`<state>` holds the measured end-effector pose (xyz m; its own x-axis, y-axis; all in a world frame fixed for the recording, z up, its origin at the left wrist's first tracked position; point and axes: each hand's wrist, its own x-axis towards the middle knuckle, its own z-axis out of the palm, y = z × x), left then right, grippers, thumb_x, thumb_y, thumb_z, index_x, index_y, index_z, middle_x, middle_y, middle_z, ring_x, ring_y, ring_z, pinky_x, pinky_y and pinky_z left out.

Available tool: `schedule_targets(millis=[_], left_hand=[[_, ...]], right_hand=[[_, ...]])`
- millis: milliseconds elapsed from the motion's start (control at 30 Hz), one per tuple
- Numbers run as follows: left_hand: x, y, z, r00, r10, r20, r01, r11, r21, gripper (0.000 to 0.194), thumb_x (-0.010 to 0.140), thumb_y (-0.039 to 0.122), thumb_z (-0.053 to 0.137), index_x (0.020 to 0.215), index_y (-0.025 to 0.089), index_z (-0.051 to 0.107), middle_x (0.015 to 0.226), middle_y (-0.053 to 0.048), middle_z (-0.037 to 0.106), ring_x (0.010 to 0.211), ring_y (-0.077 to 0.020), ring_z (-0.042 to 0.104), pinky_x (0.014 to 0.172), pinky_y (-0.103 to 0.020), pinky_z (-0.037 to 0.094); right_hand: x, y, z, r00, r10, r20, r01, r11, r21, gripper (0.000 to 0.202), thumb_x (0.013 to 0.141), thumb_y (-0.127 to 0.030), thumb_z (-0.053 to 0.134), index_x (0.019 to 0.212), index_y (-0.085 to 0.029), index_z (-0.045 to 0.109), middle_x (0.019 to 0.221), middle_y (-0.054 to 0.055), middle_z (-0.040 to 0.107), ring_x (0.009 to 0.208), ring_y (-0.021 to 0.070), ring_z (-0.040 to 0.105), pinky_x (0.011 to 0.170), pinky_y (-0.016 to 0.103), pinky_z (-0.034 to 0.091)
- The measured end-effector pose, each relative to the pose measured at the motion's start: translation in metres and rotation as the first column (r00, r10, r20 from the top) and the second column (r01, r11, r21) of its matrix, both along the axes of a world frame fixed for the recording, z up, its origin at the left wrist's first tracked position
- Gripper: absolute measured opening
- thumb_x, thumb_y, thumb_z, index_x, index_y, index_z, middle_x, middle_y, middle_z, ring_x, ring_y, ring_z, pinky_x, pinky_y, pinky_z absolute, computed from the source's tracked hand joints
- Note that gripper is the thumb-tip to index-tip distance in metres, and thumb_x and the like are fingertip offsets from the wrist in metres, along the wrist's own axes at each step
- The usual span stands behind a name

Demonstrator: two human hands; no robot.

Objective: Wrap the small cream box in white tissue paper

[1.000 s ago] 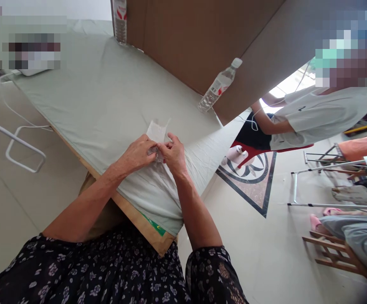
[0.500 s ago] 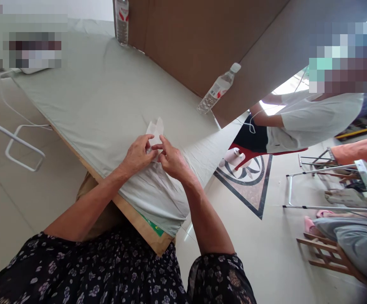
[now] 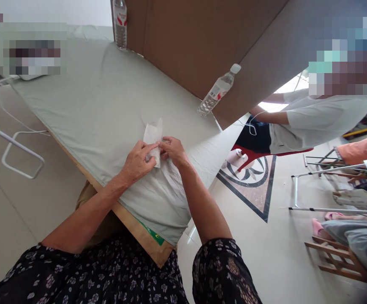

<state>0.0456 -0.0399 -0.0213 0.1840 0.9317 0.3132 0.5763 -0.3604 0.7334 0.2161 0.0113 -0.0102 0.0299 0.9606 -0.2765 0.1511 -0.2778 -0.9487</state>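
- The left hand (image 3: 138,162) and the right hand (image 3: 173,150) meet over a small white paper piece (image 3: 152,136).
- The left hand's fingers are bent and pinch the near end of the paper piece.
- The right hand's fingertips are pressed together on the paper's right edge, so both hands hold it.
- The paper piece lies on the tabletop (image 3: 91,101), near its front edge, on a pale green cloth.
- The paper is longer than it is wide. Its long side runs away from the person, and its far end has a small tip that points to the far side of the tabletop.
- A water bottle (image 3: 218,90) stands near a big brown cardboard sheet (image 3: 196,42), well apart from the hands.
- A second bottle (image 3: 119,25) stands at the far corner.
- Another person in a white shirt (image 3: 322,120) sits off to the right.
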Motion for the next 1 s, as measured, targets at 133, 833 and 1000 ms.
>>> schedule_targets(millis=[133, 833, 1000], left_hand=[[0.002, 0.000, -0.003, 0.999, 0.021, -0.049, -0.019, 0.999, 0.044, 0.037, 0.084, 0.021, 0.060, 0.117, 0.019, 0.075, 0.103, -0.008, 0.062, 0.096, -0.0206, 0.063, 0.094, -0.034, 0.057], [0.003, 0.000, -0.010, 0.995, 0.087, 0.049, -0.090, 0.993, 0.073, 0.020, 0.081, 0.019, 0.064, 0.100, 0.020, 0.069, 0.097, -0.005, 0.060, 0.091, -0.0203, 0.062, 0.088, -0.035, 0.056], [0.002, 0.002, -0.016, 0.965, 0.244, 0.101, -0.253, 0.962, 0.099, 0.037, 0.074, 0.021, 0.076, 0.107, 0.020, 0.058, 0.107, -0.007, 0.060, 0.103, -0.0247, 0.061, 0.093, -0.041, 0.054]], right_hand=[[-0.009, 0.020, 0.002, 0.994, 0.104, 0.046, -0.104, 0.995, -0.002, 0.023, 0.074, -0.027, 0.082, 0.083, -0.018, 0.063, 0.060, -0.006, 0.056, 0.046, 0.0079, 0.047, 0.038, 0.021, 0.035], [-0.013, -0.013, -0.009, 0.932, 0.295, -0.211, -0.205, 0.909, 0.364, 0.035, 0.072, -0.048, 0.081, 0.092, -0.023, 0.068, 0.086, -0.001, 0.070, 0.085, 0.0171, 0.064, 0.084, 0.032, 0.052], [-0.009, -0.021, -0.006, 0.956, 0.289, -0.053, -0.239, 0.868, 0.435, 0.032, 0.077, -0.051, 0.080, 0.081, -0.021, 0.068, 0.084, 0.000, 0.070, 0.082, 0.0163, 0.063, 0.083, 0.031, 0.051]])
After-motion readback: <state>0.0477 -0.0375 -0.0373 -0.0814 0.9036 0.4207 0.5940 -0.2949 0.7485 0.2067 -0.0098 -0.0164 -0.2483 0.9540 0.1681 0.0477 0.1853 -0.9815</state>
